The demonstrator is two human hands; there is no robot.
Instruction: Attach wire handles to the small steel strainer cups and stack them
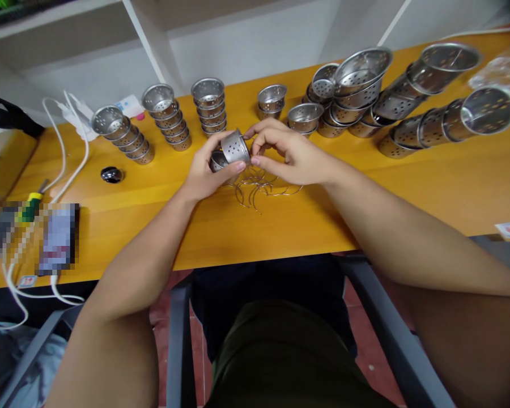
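Note:
A small perforated metal strainer basket (235, 148) lies tilted on its side in my left hand (207, 168), with the thumb along its wall and the fingers behind. My right hand (287, 150) is at the basket's open rim, its thumb and fingertips bent in close together. Whatever those fingertips pinch is too small to make out. Another strainer basket (218, 161) shows partly behind my left thumb; I cannot tell whether it is held or rests on the table. Below both hands, several thin curved wire pieces (255, 190) lie in a loose tangle on the tabletop.
Nested strainer stacks (165, 116) stand along the back left of the wooden table (238, 238). Taller leaning stacks (446, 122) fill the right. At left are a black shiny round object (111, 174), a screwdriver (31, 207), a blurred phone (59, 238) and white cables (85, 153).

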